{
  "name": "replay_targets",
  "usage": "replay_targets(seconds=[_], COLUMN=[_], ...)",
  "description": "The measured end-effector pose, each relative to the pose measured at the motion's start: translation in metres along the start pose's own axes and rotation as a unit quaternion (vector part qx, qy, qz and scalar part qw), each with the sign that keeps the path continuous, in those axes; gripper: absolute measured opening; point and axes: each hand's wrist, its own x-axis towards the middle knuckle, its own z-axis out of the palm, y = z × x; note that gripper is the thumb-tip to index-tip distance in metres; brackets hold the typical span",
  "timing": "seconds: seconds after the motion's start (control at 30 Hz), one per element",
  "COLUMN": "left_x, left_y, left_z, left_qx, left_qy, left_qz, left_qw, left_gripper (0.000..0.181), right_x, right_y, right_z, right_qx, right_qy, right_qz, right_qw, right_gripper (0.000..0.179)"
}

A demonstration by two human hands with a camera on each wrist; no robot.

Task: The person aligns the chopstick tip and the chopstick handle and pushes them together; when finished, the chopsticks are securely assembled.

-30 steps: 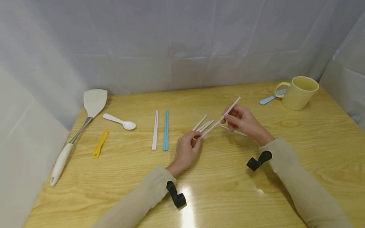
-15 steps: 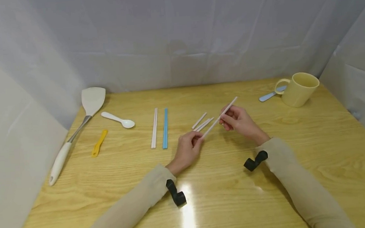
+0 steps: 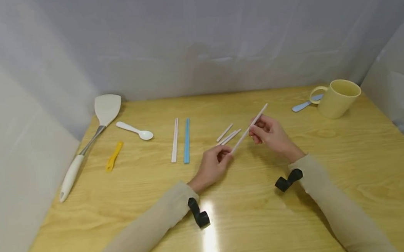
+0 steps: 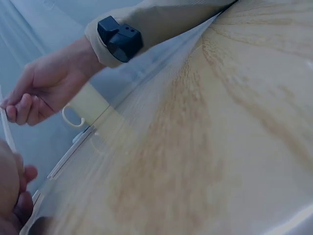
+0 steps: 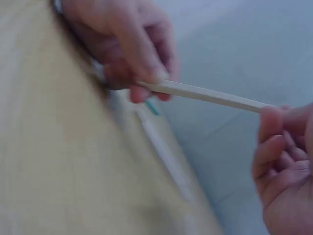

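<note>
A pale pink chopstick (image 3: pixel 243 137) slants up to the right between the two hands, lifted off the table. My left hand (image 3: pixel 213 165) pinches its lower end, while my right hand (image 3: pixel 272 135) holds it nearer the upper end between thumb and fingers. In the right wrist view the chopstick (image 5: pixel 205 96) spans from the left thumb to the right fingers; whether a second one lies along it I cannot tell. Just beyond the left hand lie a few pale sticks (image 3: pixel 224 132), partly hidden by it. Farther left, a pale pink pair of chopsticks (image 3: pixel 174 141) lies beside a blue pair (image 3: pixel 186 140).
On the left are a white spoon (image 3: pixel 146 135), a yellow utensil (image 3: pixel 114 156) and a long-handled turner (image 3: pixel 108 108). A yellow mug (image 3: pixel 337 100) stands at the back right, partly covering a light-blue utensil (image 3: pixel 301 106). Pale sheeting (image 3: pixel 196 37) surrounds the wooden table (image 3: pixel 151 202).
A pale stick visible below my right hand one second ago no longer shows there. Both hands keep holding the slanted chopstick in nearly the same place; the head view has shifted slightly.
</note>
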Motion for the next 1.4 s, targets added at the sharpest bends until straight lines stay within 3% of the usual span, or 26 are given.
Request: replay_targets(seconds=[0.07, 0.2, 0.3, 0.47, 0.7, 1.1, 1.4], left_x=[-0.001, -0.003, -0.005, -0.008, -0.008, -0.003, 0.006], left_y=[0.011, 0.016, 0.008, 0.008, 0.009, 0.005, -0.007], left_z=[0.0, 0.006, 0.01, 0.009, 0.008, 0.005, -0.021], left_qx=[-0.031, -0.073, -0.069, -0.056, -0.029, -0.018, 0.031], left_qy=[-0.018, -0.057, -0.073, -0.078, -0.089, -0.097, -0.088], left_qz=[0.017, 0.057, 0.092, 0.134, 0.125, 0.102, 0.074], left_qw=[0.9992, 0.9941, 0.9906, 0.9864, 0.9877, 0.99, 0.9929], left_gripper=[0.015, 0.038, 0.053, 0.065, 0.067, 0.069, 0.073], right_x=[-0.001, -0.003, -0.003, -0.004, -0.006, -0.004, -0.006], right_y=[-0.01, -0.021, -0.019, -0.011, -0.007, -0.007, -0.002], right_z=[-0.005, -0.005, 0.003, 0.011, 0.017, 0.006, -0.022], right_qx=[-0.022, -0.057, -0.061, -0.069, -0.057, -0.101, -0.138], right_qy=[-0.022, -0.055, -0.072, -0.097, -0.127, -0.15, -0.117], right_qz=[-0.002, -0.001, 0.003, 0.001, 0.034, 0.035, 0.072], right_qw=[0.9995, 0.9969, 0.9955, 0.9929, 0.9897, 0.9829, 0.9809], right_gripper=[0.008, 0.014, 0.015, 0.015, 0.014, 0.013, 0.019])
